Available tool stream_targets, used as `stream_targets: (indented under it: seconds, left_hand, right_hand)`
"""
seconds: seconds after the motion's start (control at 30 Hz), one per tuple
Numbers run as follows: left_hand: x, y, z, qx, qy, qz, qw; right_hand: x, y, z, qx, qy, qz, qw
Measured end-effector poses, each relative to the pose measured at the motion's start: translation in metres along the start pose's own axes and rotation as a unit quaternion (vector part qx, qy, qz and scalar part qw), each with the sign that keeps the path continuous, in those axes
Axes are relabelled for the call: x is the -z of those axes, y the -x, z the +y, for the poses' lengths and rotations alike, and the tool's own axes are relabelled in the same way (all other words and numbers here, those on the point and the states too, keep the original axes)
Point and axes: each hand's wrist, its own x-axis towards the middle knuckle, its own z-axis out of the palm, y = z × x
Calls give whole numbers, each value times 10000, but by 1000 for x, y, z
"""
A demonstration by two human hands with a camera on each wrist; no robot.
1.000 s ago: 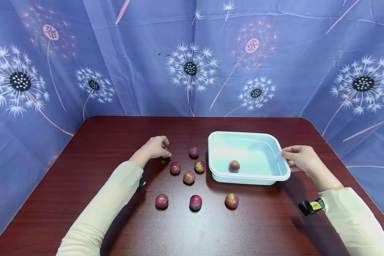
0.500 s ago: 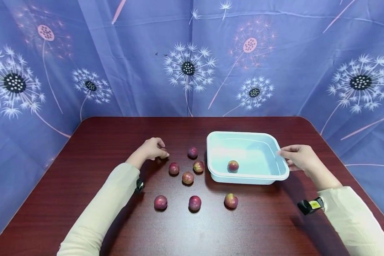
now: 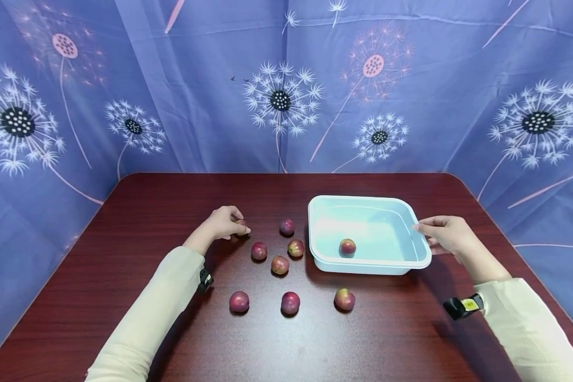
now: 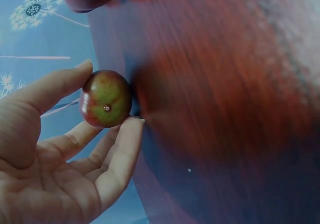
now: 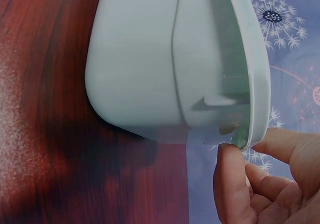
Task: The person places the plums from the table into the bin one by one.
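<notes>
A green-and-red plum (image 4: 106,99) sits between the thumb and fingertips of my left hand (image 3: 223,223), close over the table at the left of the group. In the left wrist view the thumb meets one side of it and the fingers the other. My right hand (image 3: 451,239) pinches the right rim of a pale blue plastic tub (image 3: 372,268); the right wrist view shows thumb and fingers on either side of the lip. One plum (image 3: 347,247) lies inside the tub.
Between left hand and tub lie several plums, among them a dark one (image 3: 287,227) and a red one (image 3: 259,251). Nearer the front sit a red plum (image 3: 290,303) and a greenish one (image 3: 345,300). A patterned blue cloth (image 3: 196,95) borders the dark wooden table (image 3: 172,193).
My left hand has drawn slightly left and closed its thumb and fingers on the plum. The right hand stays at the tub's rim. The head view has shifted a little.
</notes>
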Motion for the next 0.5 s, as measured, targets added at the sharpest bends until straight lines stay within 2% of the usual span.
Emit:
stream_targets:
  seconds: [0.5]
  left_hand:
    - [-1, 4, -9, 16, 725, 142, 9973]
  right_hand:
    - [2, -2, 2, -109, -296, -218, 9993]
